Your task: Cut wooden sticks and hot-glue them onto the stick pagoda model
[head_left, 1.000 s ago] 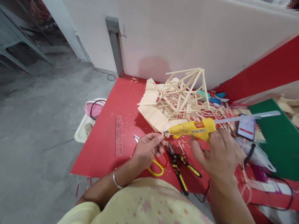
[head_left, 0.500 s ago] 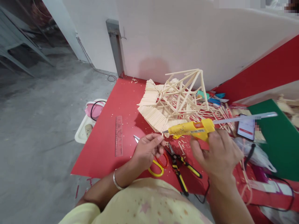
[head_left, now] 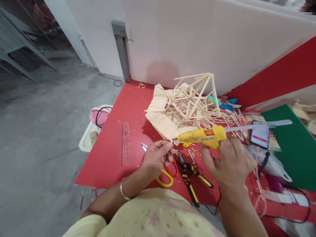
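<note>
- Your right hand wraps a smudged yellow hot-glue gun inside the tabletop's near edge.
- Your left hand pinches a pale stick beside the nozzle.
- The gun has edged slightly left.

Nothing is legible: the label on the yellow glue gun, the phone screen and markings on the ruler (all tiny) are blurred.

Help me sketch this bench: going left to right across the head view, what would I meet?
Chair → tray → ruler → left hand → glue gun → phone → green board.
</note>
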A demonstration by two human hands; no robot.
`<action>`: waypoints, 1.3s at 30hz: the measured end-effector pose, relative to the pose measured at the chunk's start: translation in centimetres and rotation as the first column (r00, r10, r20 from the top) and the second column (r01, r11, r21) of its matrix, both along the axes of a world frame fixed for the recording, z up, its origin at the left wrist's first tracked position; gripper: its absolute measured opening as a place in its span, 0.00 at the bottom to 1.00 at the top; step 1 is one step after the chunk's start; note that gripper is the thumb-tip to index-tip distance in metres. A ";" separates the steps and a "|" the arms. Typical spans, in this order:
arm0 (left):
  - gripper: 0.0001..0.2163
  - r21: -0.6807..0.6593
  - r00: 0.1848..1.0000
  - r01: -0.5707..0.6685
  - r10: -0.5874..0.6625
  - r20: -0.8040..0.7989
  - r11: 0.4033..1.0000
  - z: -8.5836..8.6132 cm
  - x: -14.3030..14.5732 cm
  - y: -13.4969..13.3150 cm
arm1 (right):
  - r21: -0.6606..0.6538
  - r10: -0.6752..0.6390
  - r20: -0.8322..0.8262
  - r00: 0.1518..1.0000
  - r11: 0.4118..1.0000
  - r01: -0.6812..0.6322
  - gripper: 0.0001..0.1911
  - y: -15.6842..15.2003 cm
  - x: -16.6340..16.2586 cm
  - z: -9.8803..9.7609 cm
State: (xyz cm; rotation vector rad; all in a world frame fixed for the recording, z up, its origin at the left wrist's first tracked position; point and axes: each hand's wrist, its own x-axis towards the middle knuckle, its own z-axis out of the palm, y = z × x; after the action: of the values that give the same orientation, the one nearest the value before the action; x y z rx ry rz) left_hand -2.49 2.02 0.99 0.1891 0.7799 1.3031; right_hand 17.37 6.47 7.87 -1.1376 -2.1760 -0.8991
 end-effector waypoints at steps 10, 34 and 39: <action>0.16 0.035 1.000 0.003 -0.003 -0.019 0.999 -0.2 0.3 0.1 | 0.004 0.006 -0.001 1.000 1.000 -0.006 0.14 -0.1 0.3 0.1; 0.16 0.016 0.999 0.007 -0.006 -0.054 1.000 -0.2 0.4 0.0 | -0.036 0.012 -0.024 1.000 0.999 -0.013 0.16 -0.2 0.2 -0.1; 0.16 0.027 0.996 -0.002 0.004 -0.091 1.000 -0.5 0.3 0.0 | -0.054 0.024 -0.025 0.999 0.998 -0.026 0.16 -0.1 0.1 -0.2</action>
State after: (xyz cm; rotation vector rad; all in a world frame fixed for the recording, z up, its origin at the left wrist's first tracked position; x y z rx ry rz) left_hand -2.17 2.07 0.48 0.2708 0.8409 1.3152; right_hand 17.48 6.34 7.65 -1.1384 -2.2020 -0.8165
